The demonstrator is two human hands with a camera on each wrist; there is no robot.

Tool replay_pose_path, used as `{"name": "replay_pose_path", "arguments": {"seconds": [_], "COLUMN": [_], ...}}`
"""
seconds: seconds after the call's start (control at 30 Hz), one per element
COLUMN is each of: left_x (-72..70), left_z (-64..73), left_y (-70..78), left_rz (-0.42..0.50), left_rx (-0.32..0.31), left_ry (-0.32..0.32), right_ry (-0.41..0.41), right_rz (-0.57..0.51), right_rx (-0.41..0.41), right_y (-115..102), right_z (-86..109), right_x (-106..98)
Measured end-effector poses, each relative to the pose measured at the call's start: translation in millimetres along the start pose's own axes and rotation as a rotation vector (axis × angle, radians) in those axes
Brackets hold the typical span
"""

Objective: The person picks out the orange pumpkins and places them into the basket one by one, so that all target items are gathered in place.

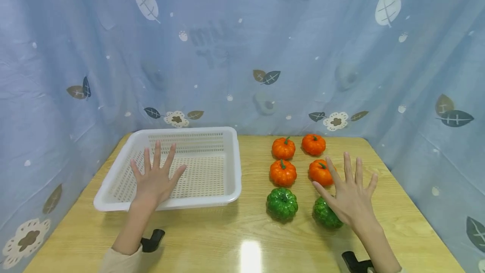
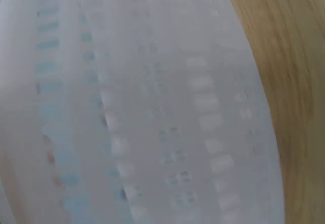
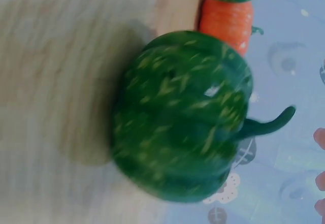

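The left hand [image 1: 154, 180] is spread flat over the white basket [image 1: 231, 161]; the right hand [image 1: 350, 197], fingers splayed, is above a green pumpkin [image 1: 325, 215], both holding nothing.

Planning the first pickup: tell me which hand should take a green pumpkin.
Right. The right hand hovers open directly over the near green pumpkin; the left hand is spread above the white basket, away from the pumpkins.
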State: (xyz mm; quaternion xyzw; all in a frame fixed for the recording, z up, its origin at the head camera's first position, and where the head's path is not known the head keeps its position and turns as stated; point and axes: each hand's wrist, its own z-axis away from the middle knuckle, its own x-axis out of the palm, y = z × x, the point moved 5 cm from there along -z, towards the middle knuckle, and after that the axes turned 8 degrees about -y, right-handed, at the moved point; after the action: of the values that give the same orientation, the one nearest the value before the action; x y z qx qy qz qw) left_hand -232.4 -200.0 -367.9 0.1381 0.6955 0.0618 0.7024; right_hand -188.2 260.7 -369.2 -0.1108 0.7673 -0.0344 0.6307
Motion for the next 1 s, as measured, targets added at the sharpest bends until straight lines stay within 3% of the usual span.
{"name": "replay_pose_path", "arguments": {"seconds": [0.27,0.57,0.77,1.0], "left_x": [-9.3,-18.7,-21.0,-17.8], "left_z": [16.7,33.7,44.1,46.7], "left_y": [-55.9,-114.5,-135.5,-140.9], "left_rz": [0.006,-0.032,-0.017,0.016], "left_rx": [-0.078,-0.137,-0.136,-0.106], "left_ry": [0.019,-0.027,-0.058,-0.097], "right_ry": [-0.005,-0.031,-0.044,-0.067], "right_rz": [-0.008,0.006,-0.002,0.008], "right_rx": [0.026,0.059,0.068,0.068], "right_y": [14.2,29.6,32.3,33.1], "right_z": [6.4,16.9,20.5,22.2], "right_x": [1.0,6.1,12.3,18.4]}}
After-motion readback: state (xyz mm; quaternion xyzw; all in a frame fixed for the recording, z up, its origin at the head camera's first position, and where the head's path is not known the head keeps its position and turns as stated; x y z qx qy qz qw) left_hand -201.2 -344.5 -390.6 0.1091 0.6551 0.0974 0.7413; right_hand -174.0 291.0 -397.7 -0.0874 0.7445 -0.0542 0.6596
